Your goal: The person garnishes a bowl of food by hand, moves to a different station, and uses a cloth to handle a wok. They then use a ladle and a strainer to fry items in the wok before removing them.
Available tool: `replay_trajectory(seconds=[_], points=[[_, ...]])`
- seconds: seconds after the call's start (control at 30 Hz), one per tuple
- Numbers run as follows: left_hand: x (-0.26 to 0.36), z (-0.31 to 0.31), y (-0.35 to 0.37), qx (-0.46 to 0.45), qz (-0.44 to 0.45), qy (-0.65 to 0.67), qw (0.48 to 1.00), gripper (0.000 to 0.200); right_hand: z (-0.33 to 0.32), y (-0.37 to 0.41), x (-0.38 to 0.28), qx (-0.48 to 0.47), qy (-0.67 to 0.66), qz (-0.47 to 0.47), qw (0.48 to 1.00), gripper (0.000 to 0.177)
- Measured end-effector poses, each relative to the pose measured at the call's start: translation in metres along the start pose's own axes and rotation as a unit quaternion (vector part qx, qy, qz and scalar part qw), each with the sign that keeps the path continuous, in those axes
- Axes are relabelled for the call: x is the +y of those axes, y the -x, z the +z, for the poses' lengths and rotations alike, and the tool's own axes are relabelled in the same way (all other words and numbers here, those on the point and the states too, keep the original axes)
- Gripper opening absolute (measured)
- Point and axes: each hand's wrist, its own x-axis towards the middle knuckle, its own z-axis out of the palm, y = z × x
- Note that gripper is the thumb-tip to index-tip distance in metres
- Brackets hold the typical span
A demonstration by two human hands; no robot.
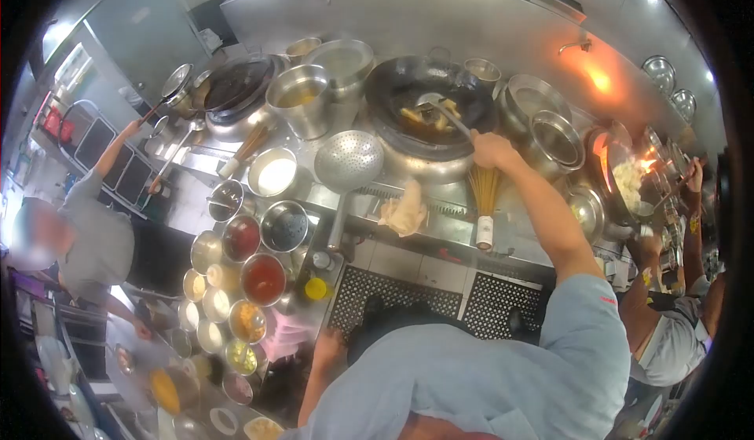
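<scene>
My right hand is closed round the handle of a metal ladle, whose bowl rests inside a large black wok among yellowish pieces of food. Low beside my body, my left hand hangs near the edge of the counter with the sauce bowls; its fingers are too small and blurred to read. A perforated metal strainer lies left of the wok, and a crumpled cloth is in front of it. Below my right hand lies a bamboo brush.
Several seasoning bowls, one with red sauce, stand at the left. Metal pots flank the wok. A co-worker stands far left; at the right, another co-worker is near a flaming wok.
</scene>
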Motion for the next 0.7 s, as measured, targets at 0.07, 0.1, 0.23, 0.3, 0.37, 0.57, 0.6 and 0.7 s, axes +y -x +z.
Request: replay_trajectory(seconds=[0.07,0.1,0.23,0.3,0.37,0.57,0.6,0.7], points=[[0.029,0.014,0.039,0.016,-0.091,0.055,0.994,0.029,0.005,0.002,0.007,0.0,-0.034,0.008,0.999,0.053],[0.057,0.021,0.063,0.026,-0.135,0.082,0.987,0.03,0.011,-0.01,0.019,-0.01,-0.105,0.002,0.994,0.052],[0.025,0.047,0.128,0.011,-0.152,-0.018,0.988,0.028,0.012,-0.028,0.036,0.006,-0.221,0.003,0.975,0.049],[-0.003,0.057,0.154,-0.005,-0.146,-0.089,0.985,0.027,0.009,-0.007,0.039,0.059,-0.187,-0.002,0.981,0.046],[-0.026,0.064,0.171,-0.02,-0.144,-0.145,0.979,0.026,0.002,0.012,0.049,0.053,-0.19,-0.033,0.98,0.042],[-0.069,0.054,0.162,-0.067,-0.09,-0.266,0.957,0.023,-0.005,0.044,0.039,0.055,-0.244,-0.019,0.968,0.038],[-0.07,0.048,0.155,-0.075,-0.071,-0.284,0.953,0.022,-0.011,0.05,0.026,0.029,-0.281,-0.005,0.959,0.037],[-0.072,0.02,0.129,-0.102,0.003,-0.364,0.926,0.021,0.035,0.004,0.024,0.036,-0.288,-0.014,0.957,0.04]])
